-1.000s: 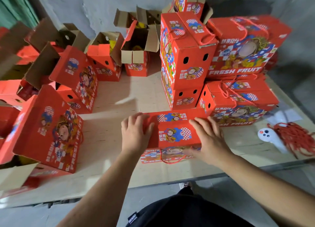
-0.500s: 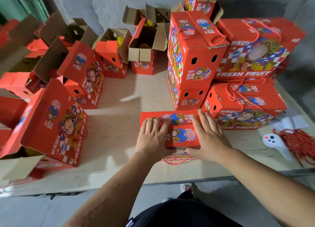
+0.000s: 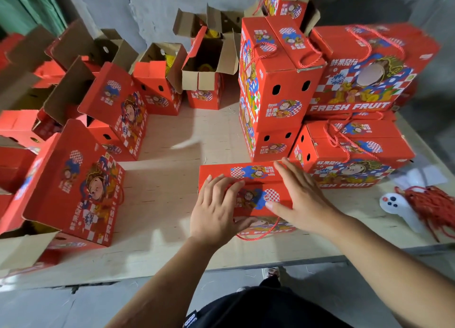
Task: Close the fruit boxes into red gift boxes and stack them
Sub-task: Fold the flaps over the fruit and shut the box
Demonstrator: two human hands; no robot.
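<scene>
The red gift box (image 3: pixel 248 180) lies closed on the surface (image 3: pixel 172 143), just in front of the stack of closed boxes (image 3: pixel 273 86). My left hand (image 3: pixel 216 209) rests on its top, fingers (image 3: pixel 221 187) straight and spread. My right hand (image 3: pixel 300 199) lies flat on its right end, fingers wide, holding nothing. Open-flapped boxes (image 3: pixel 157 81) stand left of the stack; a heap of red cord (image 3: pixel 433 204) lies to its right.
</scene>
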